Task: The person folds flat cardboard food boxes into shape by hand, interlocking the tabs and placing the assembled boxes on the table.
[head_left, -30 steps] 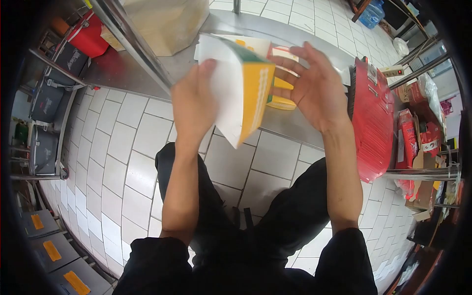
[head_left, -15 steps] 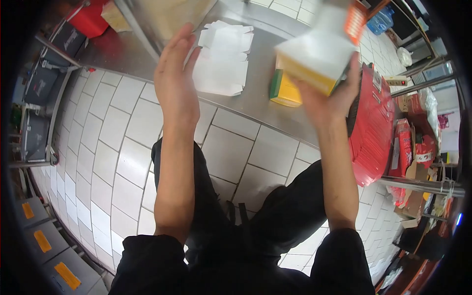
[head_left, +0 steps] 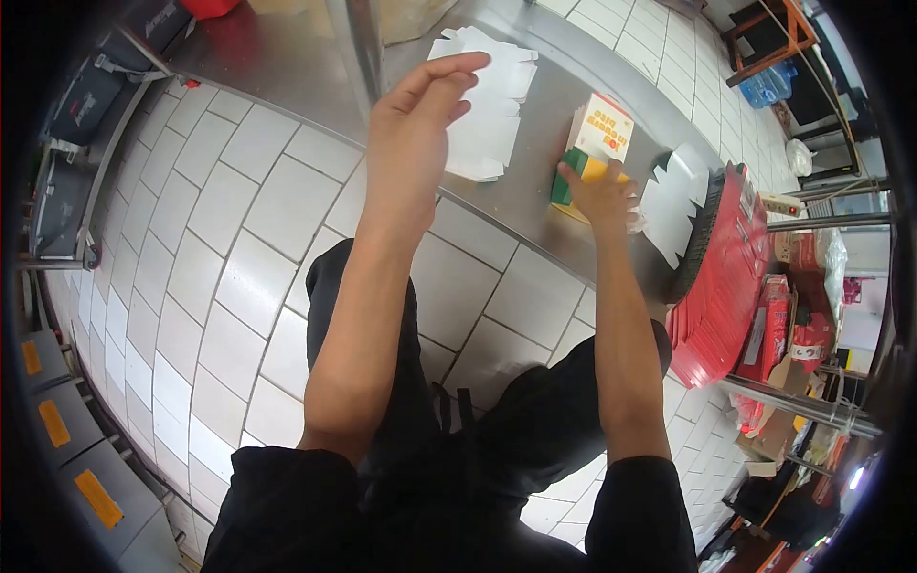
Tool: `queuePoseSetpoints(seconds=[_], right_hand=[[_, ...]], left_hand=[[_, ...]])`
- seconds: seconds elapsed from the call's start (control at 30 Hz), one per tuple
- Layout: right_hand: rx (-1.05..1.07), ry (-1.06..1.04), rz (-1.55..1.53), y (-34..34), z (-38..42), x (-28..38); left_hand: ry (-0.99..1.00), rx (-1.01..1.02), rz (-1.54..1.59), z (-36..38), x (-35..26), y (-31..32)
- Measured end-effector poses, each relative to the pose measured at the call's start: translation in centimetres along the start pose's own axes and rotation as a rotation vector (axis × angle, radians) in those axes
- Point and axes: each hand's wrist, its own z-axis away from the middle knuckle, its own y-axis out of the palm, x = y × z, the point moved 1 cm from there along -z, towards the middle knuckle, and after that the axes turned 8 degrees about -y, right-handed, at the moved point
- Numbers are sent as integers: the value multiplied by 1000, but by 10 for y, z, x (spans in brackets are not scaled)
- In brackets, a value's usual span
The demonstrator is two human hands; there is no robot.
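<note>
My left hand (head_left: 413,134) hovers over the near side of a white flat carton blank (head_left: 492,119), its fingers loosely bent and nothing visible in them. That blank lies on a steel table with its notched flaps spread. My right hand (head_left: 604,199) has its thumb on the green side and its fingers over the yellow part of a folded carton (head_left: 590,170). Orange lettering shows on the carton's white upper face. Just right of this hand lies another white notched blank (head_left: 674,202). The fingers' undersides are hidden.
A steel post (head_left: 356,53) rises at the table's back left. A thick stack of red flat pieces (head_left: 721,286) leans at the right end, by a metal rail. Grey bins (head_left: 115,501) stand at lower left; a tiled floor (head_left: 277,229) lies below.
My right hand has come down from holding up a white and yellow carton onto the folded carton on the table. A white blank now shows at right. My left fingers have bent.
</note>
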Motion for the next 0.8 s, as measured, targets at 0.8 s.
queuePoseSetpoints(seconds=[0.8], right_hand=[[411, -299, 117, 37, -105, 15]], left_hand=[[-93, 47, -226, -8, 9, -10]])
